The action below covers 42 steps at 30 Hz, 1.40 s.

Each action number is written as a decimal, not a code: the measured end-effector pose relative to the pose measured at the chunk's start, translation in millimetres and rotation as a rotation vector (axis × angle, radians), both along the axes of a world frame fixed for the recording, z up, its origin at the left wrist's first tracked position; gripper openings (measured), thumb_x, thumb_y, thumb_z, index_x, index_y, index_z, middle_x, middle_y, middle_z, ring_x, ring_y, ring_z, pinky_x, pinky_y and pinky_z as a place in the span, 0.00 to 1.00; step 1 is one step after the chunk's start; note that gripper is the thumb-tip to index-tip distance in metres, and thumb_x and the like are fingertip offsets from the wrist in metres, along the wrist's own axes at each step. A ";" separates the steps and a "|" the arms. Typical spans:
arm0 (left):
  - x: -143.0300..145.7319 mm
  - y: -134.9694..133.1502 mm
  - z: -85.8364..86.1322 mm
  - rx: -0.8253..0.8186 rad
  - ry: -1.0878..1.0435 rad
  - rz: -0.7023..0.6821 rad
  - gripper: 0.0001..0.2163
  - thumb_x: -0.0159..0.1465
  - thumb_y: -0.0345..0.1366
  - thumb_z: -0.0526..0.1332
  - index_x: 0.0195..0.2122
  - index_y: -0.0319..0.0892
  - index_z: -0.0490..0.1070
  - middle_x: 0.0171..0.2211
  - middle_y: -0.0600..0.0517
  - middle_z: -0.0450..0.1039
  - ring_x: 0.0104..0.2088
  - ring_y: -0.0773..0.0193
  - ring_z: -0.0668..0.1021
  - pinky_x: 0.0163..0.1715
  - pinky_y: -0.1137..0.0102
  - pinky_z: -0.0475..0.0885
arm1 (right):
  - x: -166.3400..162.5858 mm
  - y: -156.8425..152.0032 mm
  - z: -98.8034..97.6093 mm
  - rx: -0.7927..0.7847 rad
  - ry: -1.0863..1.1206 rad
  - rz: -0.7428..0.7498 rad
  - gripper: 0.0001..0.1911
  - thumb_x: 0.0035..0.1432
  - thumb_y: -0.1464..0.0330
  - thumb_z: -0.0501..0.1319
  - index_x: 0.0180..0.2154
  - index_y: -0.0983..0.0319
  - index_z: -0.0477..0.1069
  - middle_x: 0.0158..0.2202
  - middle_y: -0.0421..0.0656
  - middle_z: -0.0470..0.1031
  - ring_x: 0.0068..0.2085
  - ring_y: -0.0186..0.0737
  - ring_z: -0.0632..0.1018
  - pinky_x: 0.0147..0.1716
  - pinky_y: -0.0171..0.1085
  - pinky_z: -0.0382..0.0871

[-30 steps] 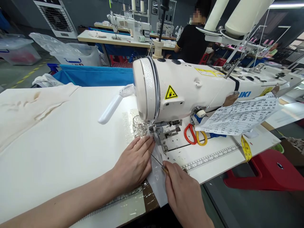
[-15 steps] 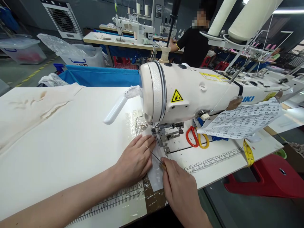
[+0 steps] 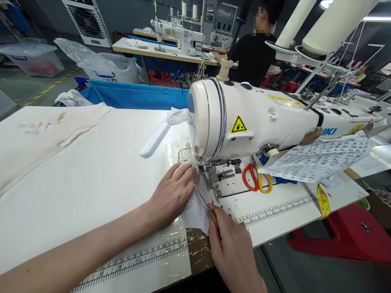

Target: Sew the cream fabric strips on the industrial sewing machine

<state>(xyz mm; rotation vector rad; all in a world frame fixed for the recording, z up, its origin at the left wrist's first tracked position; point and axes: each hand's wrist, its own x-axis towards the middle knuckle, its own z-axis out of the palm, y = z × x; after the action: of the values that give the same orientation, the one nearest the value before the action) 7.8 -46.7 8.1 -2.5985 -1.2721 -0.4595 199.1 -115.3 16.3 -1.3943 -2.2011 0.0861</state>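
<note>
My left hand (image 3: 174, 191) lies with its fingers stretched out over a thin white piece of fabric (image 3: 195, 213), beside the presser foot of the sewing machine (image 3: 247, 118). In my right hand (image 3: 230, 244) is an awl (image 3: 213, 217) with a wooden handle and a thin metal shaft. Its tip points at the fabric, close to the left fingertips; whether it touches the fabric I cannot tell. Part of the fabric is hidden under the left hand, and the needle is hard to make out.
Scissors (image 3: 251, 178) with red and yellow handles lie right of the presser foot. A handwritten sheet (image 3: 320, 156) and a yellow tape measure (image 3: 323, 201) hang nearby. Pale cloth (image 3: 45, 134) lies at left. A blue fabric bin (image 3: 137, 93) stands behind; a person (image 3: 253, 57) sits beyond.
The fabric's near edge has moved away from me, toward the machine, baring more of the brown patch at the table edge. The view has shifted slightly, and more of the awl's handle shows.
</note>
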 end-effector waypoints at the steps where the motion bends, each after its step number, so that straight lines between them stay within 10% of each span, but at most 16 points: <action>1: 1.4 -2.2 -0.1 0.002 -0.015 -0.006 0.17 0.68 0.25 0.50 0.55 0.31 0.71 0.56 0.40 0.71 0.61 0.49 0.67 0.63 0.53 0.61 | 0.1 -1.3 0.5 0.011 -0.004 -0.003 0.18 0.63 0.77 0.46 0.47 0.65 0.71 0.37 0.47 0.84 0.32 0.43 0.85 0.26 0.37 0.73; 30: 16.2 -22.6 -2.5 -0.117 0.001 -0.056 0.22 0.69 0.34 0.50 0.62 0.31 0.63 0.62 0.39 0.65 0.63 0.48 0.65 0.65 0.52 0.55 | 49.9 -21.8 -9.7 -0.376 0.446 -0.113 0.15 0.70 0.61 0.54 0.47 0.59 0.75 0.32 0.42 0.81 0.30 0.37 0.81 0.31 0.28 0.75; 42: 16.1 -27.2 -4.3 -0.096 -0.003 -0.071 0.22 0.70 0.36 0.50 0.62 0.30 0.63 0.61 0.38 0.66 0.62 0.48 0.66 0.66 0.53 0.55 | 44.6 -26.3 -11.2 -0.364 0.588 -0.212 0.16 0.69 0.58 0.57 0.53 0.57 0.72 0.50 0.47 0.81 0.48 0.44 0.82 0.44 0.33 0.78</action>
<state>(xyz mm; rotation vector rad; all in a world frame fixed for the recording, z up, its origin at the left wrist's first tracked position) 23.9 -73.9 3.7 -2.7305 -1.2354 -0.4248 243.7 -141.5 5.1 -1.5353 -1.5900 0.7505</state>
